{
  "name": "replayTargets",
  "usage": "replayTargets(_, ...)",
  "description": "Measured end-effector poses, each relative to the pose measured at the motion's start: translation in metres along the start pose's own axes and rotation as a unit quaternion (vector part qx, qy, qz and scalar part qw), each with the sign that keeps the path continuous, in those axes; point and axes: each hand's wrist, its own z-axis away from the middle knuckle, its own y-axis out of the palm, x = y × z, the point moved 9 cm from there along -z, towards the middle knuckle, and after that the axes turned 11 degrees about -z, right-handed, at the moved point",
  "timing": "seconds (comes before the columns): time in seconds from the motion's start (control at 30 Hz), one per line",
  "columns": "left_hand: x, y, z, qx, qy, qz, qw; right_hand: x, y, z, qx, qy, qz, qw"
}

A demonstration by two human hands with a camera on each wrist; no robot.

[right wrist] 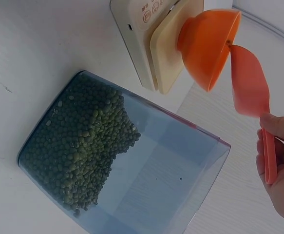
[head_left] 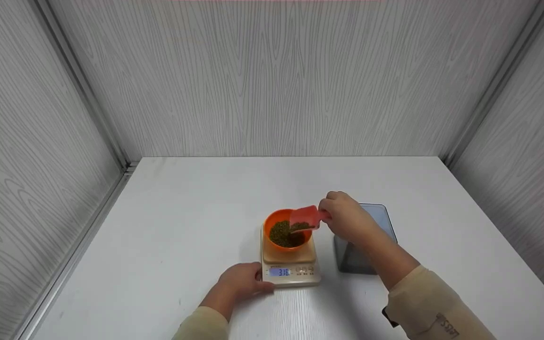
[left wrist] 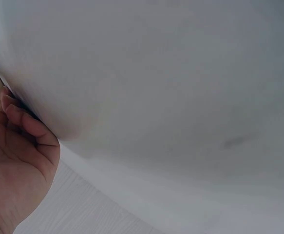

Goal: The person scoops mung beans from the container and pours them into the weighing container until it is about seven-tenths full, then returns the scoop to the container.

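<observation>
1. Pouring from the red scoop (head_left: 304, 217) into the orange bowl (right wrist: 202, 46) on top of the scale (head_left: 295, 279) calls for small, slow tips; the right hand (head_left: 347, 219) grips the handle just above the scale's right side.
2. Aim the lip well inside the bowl's rim, so no green beans (head_left: 280, 234) spill onto the scale or the bench (head_left: 196, 212).
3. Avoid leaning the scoop on the bowl, which would probably upset the reading.
4. Watch the display (head_left: 280, 272) at the scale's front, seemingly showing 318, and let it settle between tips.
5. Steady lightly with the left hand (head_left: 241, 281), thumb and fingers around the scale's near-left corner; don't press down.
6. Mind the bluish bean box (right wrist: 171, 165), right of the scale, beneath the right forearm.
</observation>
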Motion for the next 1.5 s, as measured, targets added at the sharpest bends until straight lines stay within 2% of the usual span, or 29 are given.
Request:
replayTargets(0.3,-0.001,-0.001,0.001,-0.003,0.006,-0.001,1.0000,-0.002,0.002,0.000,0.009,0.002,0.028,0.9996)
replayTargets(0.57,0.000,0.000,0.001,-0.001,-0.001,0.002,1.0000,-0.004,-0.001,0.002,-0.009,-0.021,0.053,0.9984)
replayTargets(0.7,0.000,0.000,0.001,-0.003,0.000,0.000,1.0000,-0.006,-0.002,0.003,-0.011,-0.017,0.056,0.9982)
replayTargets(0.83,0.000,0.000,0.001,-0.004,0.003,-0.002,1.0000,-0.011,-0.004,0.003,-0.010,0.002,0.031,0.9995)
replayTargets(0.93,0.000,0.000,0.001,-0.003,0.003,-0.004,1.0000,-0.019,-0.005,0.005,-0.010,0.025,-0.008,0.9996)
replayTargets(1.2,0.001,0.000,-0.001,-0.003,0.000,-0.001,1.0000,-0.040,-0.017,0.013,-0.018,0.070,-0.091,0.9932)
replayTargets(1.37,-0.001,-0.001,0.000,-0.008,0.009,-0.002,0.9999,-0.059,-0.035,0.024,-0.024,0.097,-0.111,0.9888)
replayTargets(1.5,-0.001,-0.002,0.001,-0.011,0.006,-0.002,0.9999,-0.071,-0.055,0.032,-0.028,0.101,-0.104,0.9890)
